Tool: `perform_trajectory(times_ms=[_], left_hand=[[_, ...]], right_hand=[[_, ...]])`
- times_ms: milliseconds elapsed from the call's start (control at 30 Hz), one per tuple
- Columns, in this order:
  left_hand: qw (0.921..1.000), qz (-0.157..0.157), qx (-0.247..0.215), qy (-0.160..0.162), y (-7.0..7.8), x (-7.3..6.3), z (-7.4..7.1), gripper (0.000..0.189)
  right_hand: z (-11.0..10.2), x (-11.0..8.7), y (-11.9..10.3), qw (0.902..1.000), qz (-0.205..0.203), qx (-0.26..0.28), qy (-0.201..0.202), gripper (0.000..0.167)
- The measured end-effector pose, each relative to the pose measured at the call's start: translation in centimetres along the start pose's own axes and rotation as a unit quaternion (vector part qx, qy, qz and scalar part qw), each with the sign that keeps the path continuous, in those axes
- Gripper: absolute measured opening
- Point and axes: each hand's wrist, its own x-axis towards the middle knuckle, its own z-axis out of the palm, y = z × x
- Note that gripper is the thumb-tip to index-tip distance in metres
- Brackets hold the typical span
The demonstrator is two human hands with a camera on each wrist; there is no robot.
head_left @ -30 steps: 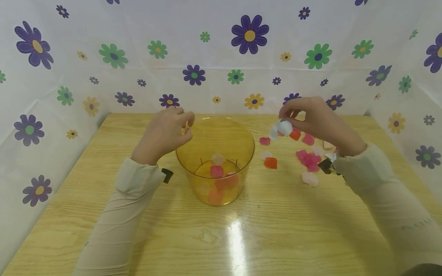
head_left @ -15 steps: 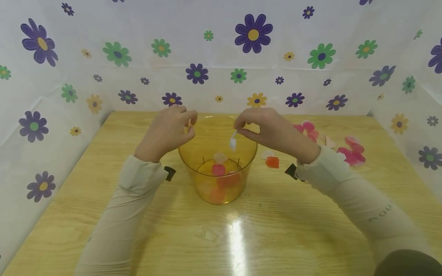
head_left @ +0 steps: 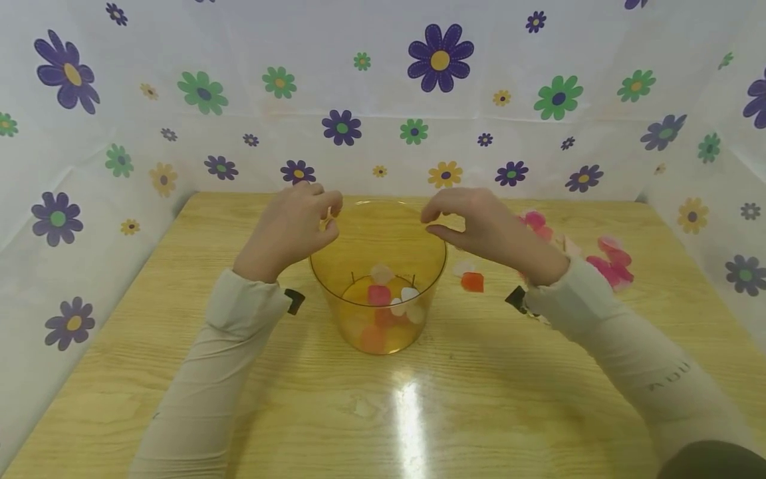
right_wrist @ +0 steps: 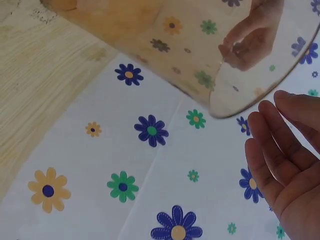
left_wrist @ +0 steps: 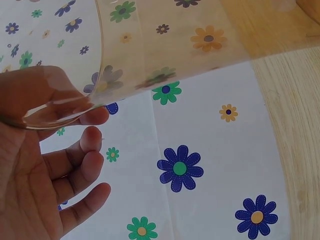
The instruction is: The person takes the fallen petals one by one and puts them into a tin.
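Observation:
A see-through amber plastic bucket (head_left: 378, 246) stands on the table, its rim tilted toward me in the head view. My left hand (head_left: 290, 229) is at its left rim; in the left wrist view the thumb shows through the clear wall and the fingers (left_wrist: 82, 167) curl outside, holding the edge. My right hand (head_left: 473, 223) hovers at the right rim with thumb and fingers apart and nothing between them. At the bottom of the bucket lie a pink petal (head_left: 379, 295), a white petal (head_left: 409, 294) and several other pale and red ones.
On the table right of the bucket are an orange-red petal (head_left: 473, 282), a white petal (head_left: 463, 268) and a pink petal cluster (head_left: 612, 269). More petals are partly hidden behind the right arm. A flower-printed white cloth (head_left: 383, 100) walls the back and sides.
My right hand carried white petals leftward from the scattered petals to over the bucket and let them fall in. It has since drawn slightly right. The left hand stayed at the rim.

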Motion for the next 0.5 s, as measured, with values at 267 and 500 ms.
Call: perform_trajectory(times_ms=[267, 500], left_hand=[[1.0000, 0.002, 0.000, 0.003, 0.0, 0.0, 0.1, 0.007], [1.0000, 0.000, 0.000, 0.002, -0.1, 0.0, 0.2, 0.007]], right_hand=[[-0.9, -2.6, 2.2, 0.9959, 0.089, -0.016, -0.007, 0.014], [2.2, -5.9, 5.9, 0.9757, 0.161, -0.036, -0.144, 0.016]])
